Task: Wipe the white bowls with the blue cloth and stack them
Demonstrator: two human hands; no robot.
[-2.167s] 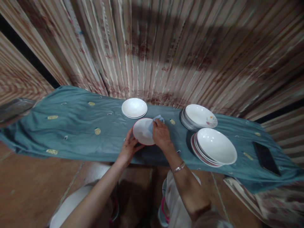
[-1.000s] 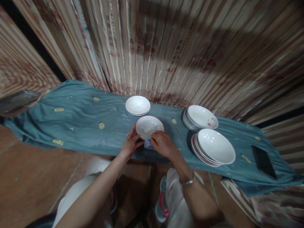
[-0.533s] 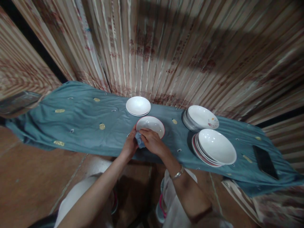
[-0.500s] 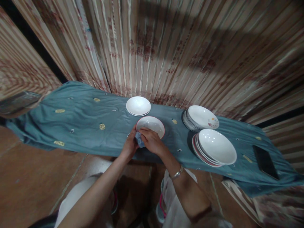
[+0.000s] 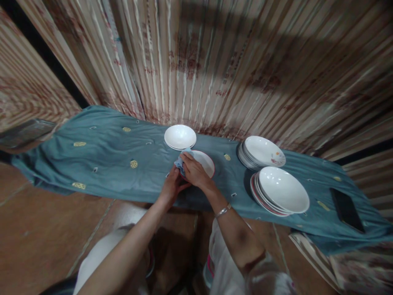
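A white plate with a red rim is in front of me, its near left part hidden by my hands. My left hand grips its near left edge, fingers curled at the rim. Over the plate's left side, my right hand presses a light blue cloth against the rim. Just behind it stand white plates, one on another.
To the right are a stack of plates with a floral top one and a nearer stack of white plates. A black phone lies at the right end of the teal tablecloth. A clear tray is far left.
My right hand has moved the cloth from the plate's near edge up and away from me to its far left rim. My left hand still holds the edge.
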